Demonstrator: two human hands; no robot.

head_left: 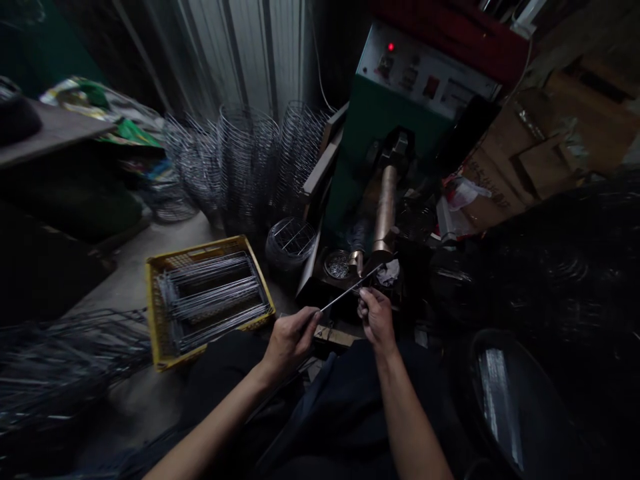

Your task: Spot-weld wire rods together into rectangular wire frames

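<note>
Dark blue cloth nearest: trousers [345,407] under both bare forearms. Left hand [294,337] closed round the near end of a thin metal rod [343,295], clamped between thumb and fingers. Right hand [376,317] curled beside the rod, farther along; too dim to tell whether its fingertips pinch the rod or some small piece. Rod slants up and rightward from the left fist, far end just below a thick copper-coloured bar [386,207].

Left of the hands, yellow crate [149,293]: wire frames [215,293] laid across it, reaching from near its left edge toward its right edge. More wire pieces [75,363], blurred, beyond the crate's near left corner.

Ahead, machine ledge: bowl [326,269] of small metal bits [339,264] near its left edge; crumpled pale wad [389,273] to the right, below the bar. One round wire basket [291,241] beside the ledge.

Farther: green machine [347,157], red lamp [391,47] lit near its panel's upper left corner. Stacked wire baskets [245,160] left of it, cardboard boxes [500,167] right. Ridged grey wall [245,50] behind the stacks.
</note>
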